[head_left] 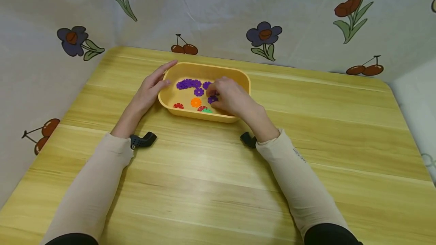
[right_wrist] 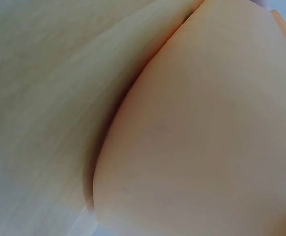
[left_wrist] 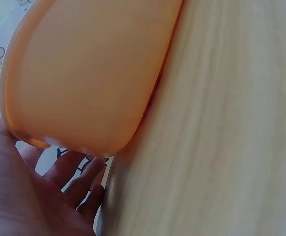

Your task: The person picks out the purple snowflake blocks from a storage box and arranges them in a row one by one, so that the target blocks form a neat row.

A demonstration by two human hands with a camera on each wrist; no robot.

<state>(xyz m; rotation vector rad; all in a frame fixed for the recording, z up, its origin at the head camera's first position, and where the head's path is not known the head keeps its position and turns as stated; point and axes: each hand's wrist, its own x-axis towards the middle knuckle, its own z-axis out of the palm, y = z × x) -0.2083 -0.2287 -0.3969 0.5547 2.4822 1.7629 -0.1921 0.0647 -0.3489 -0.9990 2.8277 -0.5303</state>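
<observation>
A yellow plastic basin (head_left: 204, 115) sits near the table's back edge, with several flower-shaped snowflake discs inside. My left hand (head_left: 150, 86) grips its left end, thumb over the rim and fingers along the outside; the left wrist view shows this hand (left_wrist: 40, 191) against the basin's wall (left_wrist: 89, 78). Inside the basin, my right hand (head_left: 231, 95) has curled fingers and pinches a purple snowflake disc (head_left: 212, 100). More purple discs (head_left: 187, 83) lie in a cluster at the back left. Only the outer basin wall (right_wrist: 197, 128) fills most of the right wrist view.
An orange disc (head_left: 195, 102), red discs (head_left: 178, 106) and a green disc (head_left: 207, 110) lie toward the basin's front wall. The wooden table (head_left: 190, 184) extends around the basin. Behind it hangs a printed cloth (head_left: 218, 18).
</observation>
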